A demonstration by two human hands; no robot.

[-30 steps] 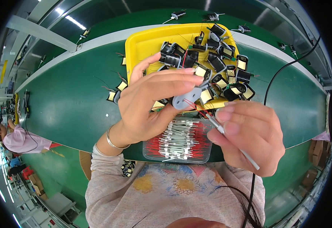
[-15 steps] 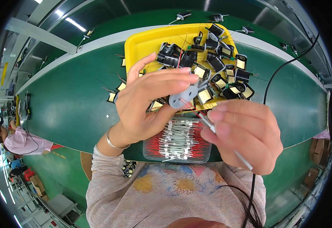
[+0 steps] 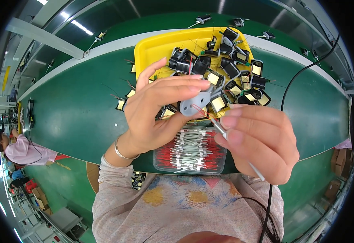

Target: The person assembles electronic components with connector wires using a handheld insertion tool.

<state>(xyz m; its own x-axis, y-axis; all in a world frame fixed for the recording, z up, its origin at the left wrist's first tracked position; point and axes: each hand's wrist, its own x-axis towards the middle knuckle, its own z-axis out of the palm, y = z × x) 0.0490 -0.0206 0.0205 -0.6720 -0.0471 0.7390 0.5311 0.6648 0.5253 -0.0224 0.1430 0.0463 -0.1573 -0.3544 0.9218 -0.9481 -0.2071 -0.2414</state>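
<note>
The left hand (image 3: 156, 101) is partly curled, its thumb and fingers closed on a grey oval piece (image 3: 194, 104) with small holes, its little finger raised clear. The right hand (image 3: 262, 139), just across from it, pinches a slim pale rod (image 3: 219, 127) between thumb and fingertips; the rod's metallic end points at the grey piece, and its tail shows below the palm. Thin red wires (image 3: 203, 111) span the gap between the two held parts. Beyond both hands, a yellow bin (image 3: 144, 46) carries many black-cased parts (image 3: 229, 67) with cream-coloured faces. Nearer the body, below and between the hands, a clear box (image 3: 224, 166) holds a heap of pale rods with red wires (image 3: 191, 150). To the left hand's left, a few more black-cased parts lie on the green bench (image 3: 71, 105). A black cable (image 3: 288, 89) runs past the right hand.
</note>
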